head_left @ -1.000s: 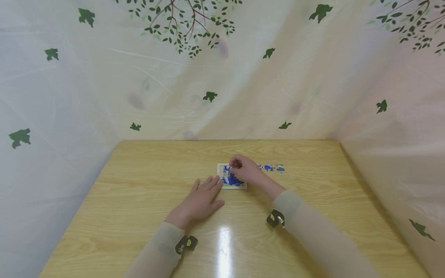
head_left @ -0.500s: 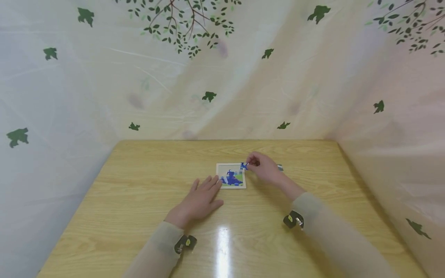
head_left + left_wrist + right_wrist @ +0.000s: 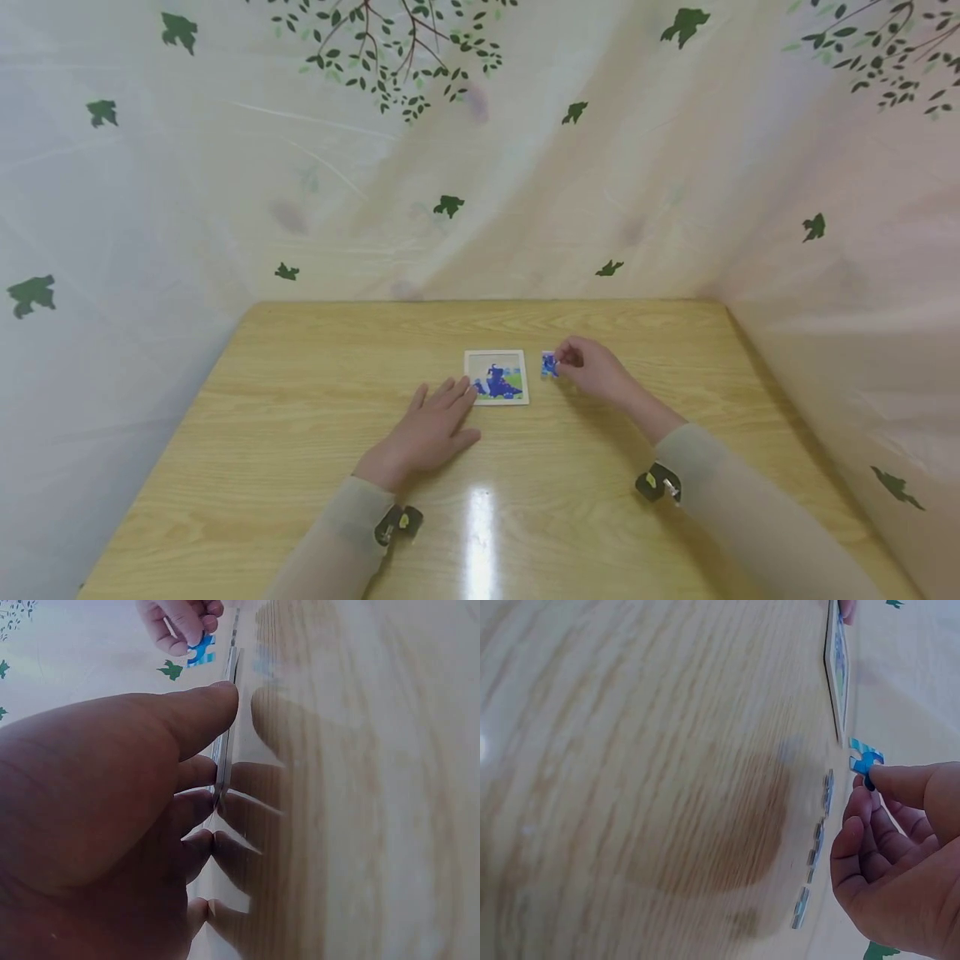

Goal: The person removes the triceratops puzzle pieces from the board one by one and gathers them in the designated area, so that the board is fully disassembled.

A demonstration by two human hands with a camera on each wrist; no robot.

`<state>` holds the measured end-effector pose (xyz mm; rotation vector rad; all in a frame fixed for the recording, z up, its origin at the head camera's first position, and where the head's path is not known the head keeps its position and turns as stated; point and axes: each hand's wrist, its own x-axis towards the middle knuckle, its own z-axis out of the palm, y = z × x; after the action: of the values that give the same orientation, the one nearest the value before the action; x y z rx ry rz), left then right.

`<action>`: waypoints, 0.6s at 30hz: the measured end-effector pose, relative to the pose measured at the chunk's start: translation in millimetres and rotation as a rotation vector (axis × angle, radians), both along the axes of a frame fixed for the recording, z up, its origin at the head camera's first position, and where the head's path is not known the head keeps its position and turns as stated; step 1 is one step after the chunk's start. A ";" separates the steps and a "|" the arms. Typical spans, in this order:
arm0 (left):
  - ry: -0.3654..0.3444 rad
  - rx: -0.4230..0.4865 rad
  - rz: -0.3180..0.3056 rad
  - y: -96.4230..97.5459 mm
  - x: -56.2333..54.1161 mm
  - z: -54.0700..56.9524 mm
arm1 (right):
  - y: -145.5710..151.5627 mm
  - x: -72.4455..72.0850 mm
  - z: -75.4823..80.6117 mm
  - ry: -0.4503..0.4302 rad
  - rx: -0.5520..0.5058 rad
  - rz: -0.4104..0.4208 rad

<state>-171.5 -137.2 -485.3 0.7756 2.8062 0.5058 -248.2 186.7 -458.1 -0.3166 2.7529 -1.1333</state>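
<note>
My right hand pinches a blue jigsaw piece between thumb and fingertips. It holds the piece above the table, just right of the white-framed jigsaw puzzle. Along the puzzle's lower part, fitted pieces show a dark blue figure on green; its upper part is a pale bare area. My left hand lies with extended fingers, the fingertips touching the frame's left lower edge. In the left wrist view, the thumb is straight beside the thin frame edge.
Several loose jigsaw pieces lie in a row on the wooden table, mostly hidden by my right hand in the head view. A pale curtain with leaf prints stands behind the table's far edge and at both sides.
My right hand has moved right, from over the puzzle to beyond its right edge, with the jigsaw piece in its fingers. My left hand stays at the frame.
</note>
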 end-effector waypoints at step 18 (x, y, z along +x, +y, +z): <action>0.002 -0.009 -0.003 -0.6 -1.8 -1.8 | 4.8 2.6 -9.6 0.020 0.059 0.089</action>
<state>-173.3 -137.8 -487.0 0.7783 2.8071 0.4915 -245.7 191.5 -467.7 -0.4412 2.7529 -1.0312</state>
